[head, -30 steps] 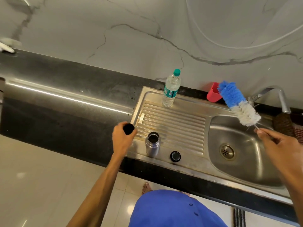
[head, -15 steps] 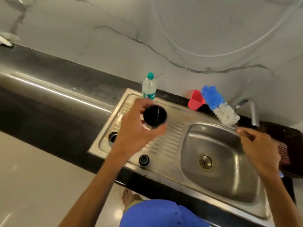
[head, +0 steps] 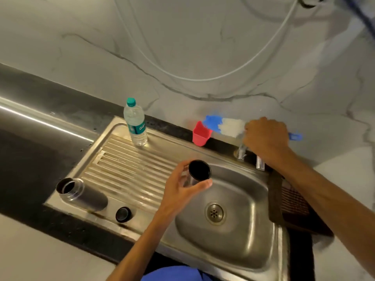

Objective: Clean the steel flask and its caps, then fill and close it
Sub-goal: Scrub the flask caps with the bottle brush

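1. Right now the left hand (head: 180, 185) grips the steel cup-shaped cap with the black inside (head: 197, 171) over the stainless sink basin (head: 233, 240), mouth up.
2. The right hand (head: 265, 138) curls round the blue-and-white bottle brush (head: 225, 125) while resting on the chrome tap (head: 242, 151).
3. The open steel flask (head: 81, 194) and small black round cap (head: 123, 214) wait on the ribbed drainboard (head: 129, 169).
4. Cap-washing, I'd judge; next, water, with the cap brought under the spout.
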Demonstrator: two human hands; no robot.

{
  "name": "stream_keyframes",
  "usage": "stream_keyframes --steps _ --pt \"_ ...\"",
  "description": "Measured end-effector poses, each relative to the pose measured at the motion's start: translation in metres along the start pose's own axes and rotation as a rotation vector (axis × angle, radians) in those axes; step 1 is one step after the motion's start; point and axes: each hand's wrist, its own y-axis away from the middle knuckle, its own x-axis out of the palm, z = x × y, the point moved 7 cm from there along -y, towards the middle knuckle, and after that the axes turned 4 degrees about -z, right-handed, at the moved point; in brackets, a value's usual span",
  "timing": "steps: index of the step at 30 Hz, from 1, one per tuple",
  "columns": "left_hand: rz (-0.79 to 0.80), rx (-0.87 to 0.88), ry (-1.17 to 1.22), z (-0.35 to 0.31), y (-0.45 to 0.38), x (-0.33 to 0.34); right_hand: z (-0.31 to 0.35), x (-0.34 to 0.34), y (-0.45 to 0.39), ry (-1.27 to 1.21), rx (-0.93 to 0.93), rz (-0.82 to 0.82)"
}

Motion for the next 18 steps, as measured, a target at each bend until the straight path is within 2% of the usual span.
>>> stream_keyframes --steps 5,12,15,18 --pt "-0.056 -0.069 0.067 0.019 -0.006 0.002 0.026 0.014 -0.044 0.182 -0.219 0.004" --pt "0.053 -0.117 0.039 0.039 -0.002 0.01 0.055 0.031 -0.08 0.362 -0.324 0.04" --pt "0.018 -0.168 0.068 0.042 -0.006 0.007 0.05 0.029 -0.086 0.369 -0.304 0.006" --pt "0.011 -0.155 0.042 0.04 -0.011 0.003 0.033 0.016 -0.091 0.324 -0.204 0.013"
